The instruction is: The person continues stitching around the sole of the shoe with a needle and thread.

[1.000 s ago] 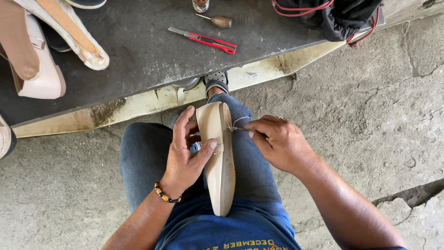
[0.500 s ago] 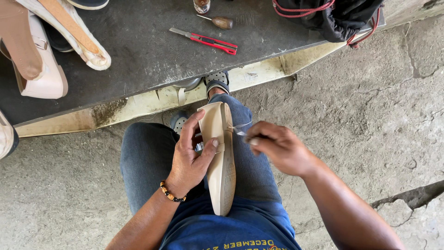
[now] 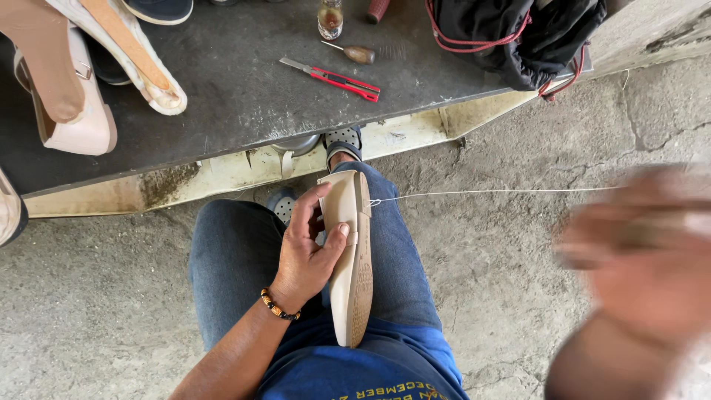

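- My left hand (image 3: 307,248) clamps the beige shoe (image 3: 349,259) on edge against my right thigh: thumb pressed on the upper near the stitch line, fingers curled round the far side, all closed on the shoe.
- The shoe's long axis runs away from me, toe end toward the dark bench (image 3: 237,96), heel end back near my lap. Its ribbed sole faces right, away from my left palm.
- A white thread (image 3: 489,193) leaves the shoe's edge just past my left thumb and runs taut, nearly level, straight out to the right.
- My right hand (image 3: 641,252) is at the far end of that thread, well apart from the shoe and drawn out to my right. It is blurred; I cannot tell whether it is pinched shut or what it grips.
- So the shoe lies left of my right hand, and the left hand is far the nearer.
- Beyond my left hand, on the bench, lie a red utility knife (image 3: 337,78) and a wooden-handled awl (image 3: 354,52), both out of reach of either hand as they sit.
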